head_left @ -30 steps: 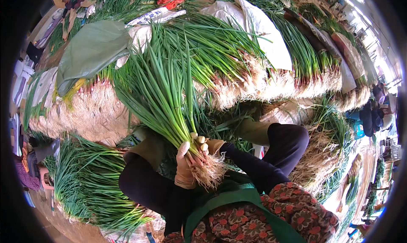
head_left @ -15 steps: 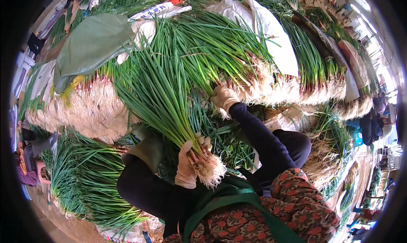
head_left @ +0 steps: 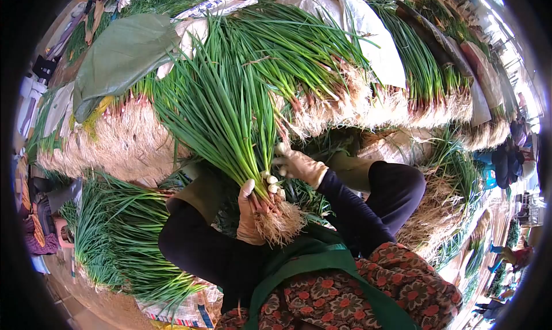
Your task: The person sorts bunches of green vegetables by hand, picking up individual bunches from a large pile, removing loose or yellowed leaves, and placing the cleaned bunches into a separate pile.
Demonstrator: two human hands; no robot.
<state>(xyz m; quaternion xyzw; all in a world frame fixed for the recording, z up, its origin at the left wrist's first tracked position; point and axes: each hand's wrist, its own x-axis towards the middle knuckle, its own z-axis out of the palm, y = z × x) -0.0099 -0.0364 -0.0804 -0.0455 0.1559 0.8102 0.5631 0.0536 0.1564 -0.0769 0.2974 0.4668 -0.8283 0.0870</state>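
Note:
My left hand [head_left: 250, 215], in a pale glove, is wrapped round the lower stems of a bunch of green onions [head_left: 230, 140]. The bunch's roots [head_left: 280, 223] hang out below the fingers, and its leaves fan up and to the left. Just right of the bunch, my right hand [head_left: 300, 165], also gloved, has its fingers curled around the base of a few stems. Above it, a long pile of green onions [head_left: 322, 59] lies with its pale roots [head_left: 345, 108] facing me.
A green sheet [head_left: 123, 54] covers onions at the upper left, and a white sheet [head_left: 374, 36] covers some at the upper right. More onions [head_left: 144, 238] lie at lower left. A person [head_left: 512, 255] is at the far right.
My right hand has come away from the pile, down and toward the held bunch, bringing some stems. My left hand still grips its bunch, whose roots have shifted slightly upward.

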